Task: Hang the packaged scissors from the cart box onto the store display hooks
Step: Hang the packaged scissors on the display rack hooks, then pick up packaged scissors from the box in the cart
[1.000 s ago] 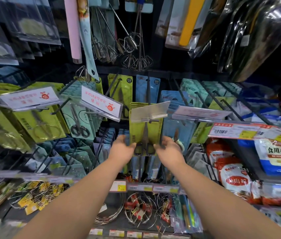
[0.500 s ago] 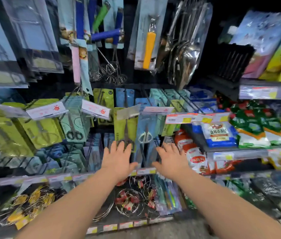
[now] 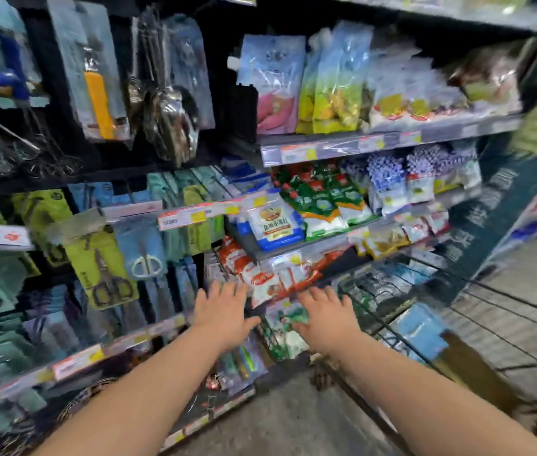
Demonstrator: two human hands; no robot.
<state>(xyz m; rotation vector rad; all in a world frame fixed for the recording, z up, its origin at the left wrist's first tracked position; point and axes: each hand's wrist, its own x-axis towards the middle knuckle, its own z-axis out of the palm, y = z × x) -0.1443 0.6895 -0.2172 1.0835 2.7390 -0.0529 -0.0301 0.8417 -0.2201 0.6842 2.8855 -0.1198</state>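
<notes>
At the far left, packaged scissors hang on the display hooks (image 3: pixel 92 222): a yellow-green scissors pack (image 3: pixel 102 268) at the front of one hook and, just to its right, a blue scissors pack (image 3: pixel 143 251) with white-handled scissors. Both packs sit up and to the left of the left hand (image 3: pixel 222 312), apart from it, with neither hand touching them. The left hand is stretched forward at the end of a bare forearm, palm down, fingers spread and empty, hovering in front of the shelf edge with its price tags. To its right the right hand (image 3: pixel 326 319) has the same pose: flat, fingers splayed, holding nothing, over green and red food packets (image 3: pixel 277 284) on the lower shelf. Further right is the wire cart (image 3: pixel 477 327), its basket holding blue packs (image 3: pixel 421 327) beside a brown box edge (image 3: pixel 471 363); the picture is blurred there. Compared with half a second ago, the view has swung to the right: the scissors hooks have slid toward the left edge, the food shelves fill the middle, and the cart has come into sight, while both hands remain open and empty.
</notes>
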